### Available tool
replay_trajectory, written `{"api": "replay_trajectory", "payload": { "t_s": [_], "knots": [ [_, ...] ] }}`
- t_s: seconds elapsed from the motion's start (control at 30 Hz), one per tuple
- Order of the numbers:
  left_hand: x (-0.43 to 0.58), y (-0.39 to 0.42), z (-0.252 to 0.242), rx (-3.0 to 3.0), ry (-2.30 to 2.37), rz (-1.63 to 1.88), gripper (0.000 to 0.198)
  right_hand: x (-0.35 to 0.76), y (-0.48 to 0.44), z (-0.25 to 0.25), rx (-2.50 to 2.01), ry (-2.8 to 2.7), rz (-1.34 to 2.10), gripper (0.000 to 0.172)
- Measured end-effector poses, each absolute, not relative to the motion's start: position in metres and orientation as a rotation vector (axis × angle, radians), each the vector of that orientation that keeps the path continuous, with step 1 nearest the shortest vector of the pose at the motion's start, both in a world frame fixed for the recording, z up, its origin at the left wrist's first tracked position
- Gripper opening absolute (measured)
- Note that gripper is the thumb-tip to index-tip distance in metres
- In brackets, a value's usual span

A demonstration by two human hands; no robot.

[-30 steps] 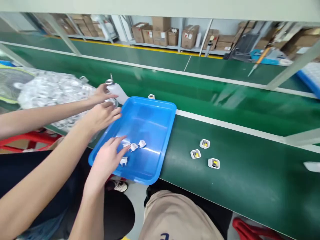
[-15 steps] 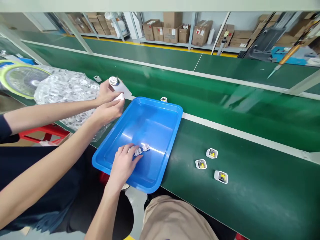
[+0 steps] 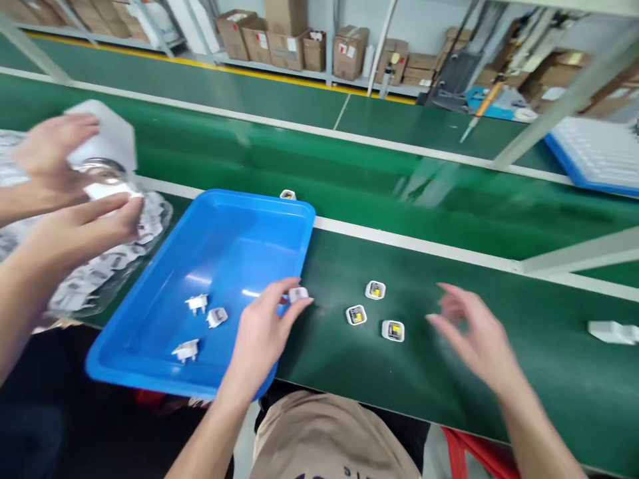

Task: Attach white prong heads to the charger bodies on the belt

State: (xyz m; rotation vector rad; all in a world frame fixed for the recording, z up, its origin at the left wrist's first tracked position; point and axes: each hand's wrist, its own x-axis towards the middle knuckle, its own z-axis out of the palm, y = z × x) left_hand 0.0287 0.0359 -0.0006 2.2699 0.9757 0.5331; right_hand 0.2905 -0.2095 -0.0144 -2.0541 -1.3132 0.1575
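Note:
At the right rim of the blue tray (image 3: 239, 233), my left hand (image 3: 267, 326) pinches a small white plug piece (image 3: 298, 293) between thumb and fingers. Three more white plug pieces with prongs, one of them a plug piece (image 3: 186, 350) near the front, lie in the tray. Over the green table to the right, my right hand (image 3: 469, 332) has its fingers apart and holds nothing. Between my hands stand three open white charger housings (image 3: 393, 330), with yellow and dark parts inside.
At the left, a co-worker's hands (image 3: 94, 219) hold a white bottle (image 3: 107, 133) and a small white part above a bag of white parts (image 3: 104, 273). Another housing (image 3: 288, 194) sits behind the tray. A white piece (image 3: 613, 332) lies far right.
My left hand has moved from inside the tray to its right edge with a plug piece. Plug pieces now lie loose in the tray. My right hand has come into view; the camera has turned right.

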Motion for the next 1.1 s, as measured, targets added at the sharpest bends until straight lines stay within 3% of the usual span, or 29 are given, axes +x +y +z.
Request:
{"api": "replay_trajectory", "payload": {
  "t_s": [0.07, 0.17, 0.33, 0.4, 0.5, 0.6, 0.7, 0.9, 1.0, 1.1],
  "knots": [
    [0.067, 0.008, 0.004, 1.972, 0.814, 0.507, 0.038, 0.277, -0.191, -0.011, -1.885, -1.447, 0.322, 0.053],
    [0.115, -0.026, 0.005, 1.728, 0.638, 0.424, 0.039, 0.269, -0.158, -0.011, -1.663, -1.553, 0.308, 0.034],
    [0.142, -0.024, -0.007, 2.043, 0.510, 0.379, 0.050, 0.288, -0.160, -0.027, -1.696, -1.391, 0.183, 0.019],
    [0.146, -0.010, -0.016, 2.341, 0.507, 0.293, 0.049, 0.296, -0.173, -0.039, -1.769, -1.221, 0.241, 0.022],
    [0.158, 0.004, -0.029, 2.630, 0.447, 0.038, 0.032, 0.304, -0.187, -0.053, -1.831, -0.958, 0.341, 0.040],
    [0.175, 0.000, -0.038, 2.715, 0.438, -0.025, 0.019, 0.307, -0.190, -0.050, -1.904, -0.982, 0.282, 0.034],
    [0.187, -0.013, -0.040, 2.746, 0.490, 0.061, 0.020, 0.310, -0.188, -0.035, -1.991, -1.251, 0.203, 0.015],
    [0.197, -0.025, -0.040, 2.738, 0.433, 0.073, 0.040, 0.318, -0.187, -0.018, -2.187, -1.408, 0.226, 0.039],
    [0.196, -0.021, -0.041, 2.709, 0.370, 0.014, 0.043, 0.321, -0.181, -0.013, -2.154, -1.606, 0.227, 0.025],
    [0.193, -0.016, -0.041, 2.621, 0.317, -0.051, 0.038, 0.318, -0.171, -0.009, -2.104, -1.787, 0.244, 0.028]
  ]
}}
